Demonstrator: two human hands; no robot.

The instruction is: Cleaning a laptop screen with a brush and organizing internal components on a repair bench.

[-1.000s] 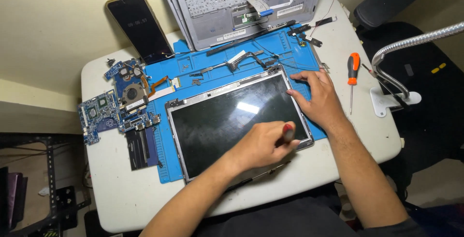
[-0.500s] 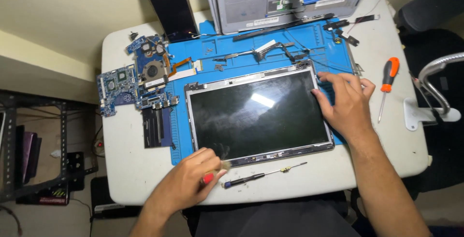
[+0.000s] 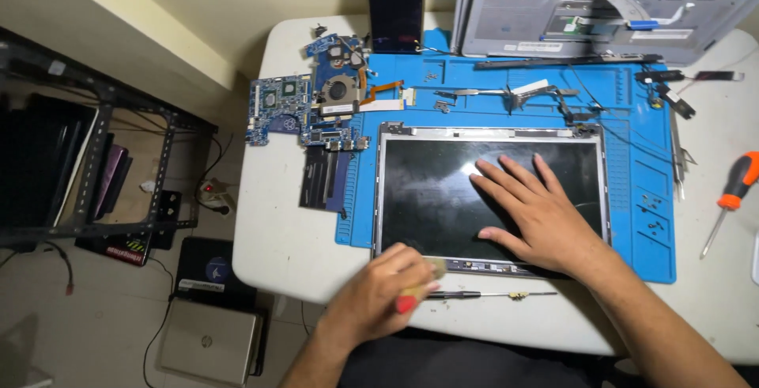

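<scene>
White and round-cornered, the worktop (image 3: 292, 253) stands against a pale yellow wall and carries a blue repair mat (image 3: 648, 190) that covers most of its middle. On the mat lies a bare laptop screen panel (image 3: 431, 198), dark glass up in a thin metal frame, its near edge close to the front of the mat. The right hand (image 3: 541, 218) rests flat on the glass, fingers spread and released, pressing on the right half of the panel and gripping nothing. The left hand (image 3: 379, 297) is clenched around a small tool with a red end (image 3: 406, 303) at the panel's near left edge; its tip is hidden under the fingers. Just in front of the panel, on the bare worktop, lies a slim screwdriver (image 3: 482, 295), parallel to the frame and touching neither hand. At the far left of the mat sits a blue motherboard (image 3: 312, 103) with a round fan, and just below it a dark ribbed part (image 3: 322, 178). Thin cables and hinge pieces (image 3: 514, 91) are strewn across the far strip of the mat. Beyond them leans an upturned grey laptop case (image 3: 585, 0), and beside it a black phone (image 3: 395, 0). An orange-handled screwdriver (image 3: 731, 194) lies well apart at the right. On the floor to the left stand a black metal rack (image 3: 95, 166) and a closed silver laptop (image 3: 209, 340).
</scene>
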